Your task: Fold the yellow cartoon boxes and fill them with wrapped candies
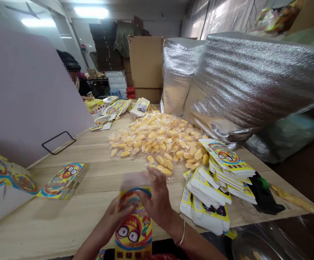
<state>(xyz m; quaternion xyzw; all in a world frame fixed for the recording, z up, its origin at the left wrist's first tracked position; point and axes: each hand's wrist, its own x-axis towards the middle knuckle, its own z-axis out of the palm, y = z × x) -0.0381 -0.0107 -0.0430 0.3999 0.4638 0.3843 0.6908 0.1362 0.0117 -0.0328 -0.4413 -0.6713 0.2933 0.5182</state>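
Observation:
A yellow cardboard box [133, 231], printed with a cartoon face in glasses, stands upright at the near table edge in front of me. My left hand [116, 215] grips its left side, thumb across the front. At the upper right side, my right hand [158, 202] presses its thumb on the box, with its fingers raised by the top and partly blurred. A pale flap shows smeared at the box's top; whether anything is inside cannot be seen. Beyond my hands lies a heap of yellow pieces in clear wrappers [157, 137].
Flattened printed cartons [211, 187] are stacked at right, beside a black object [265, 195]. A finished-looking box [63, 180] lies at left near a black wire frame [59, 143]. Silver foil-lined bags [249, 83] stand behind. Another person [73, 72] sits at far left.

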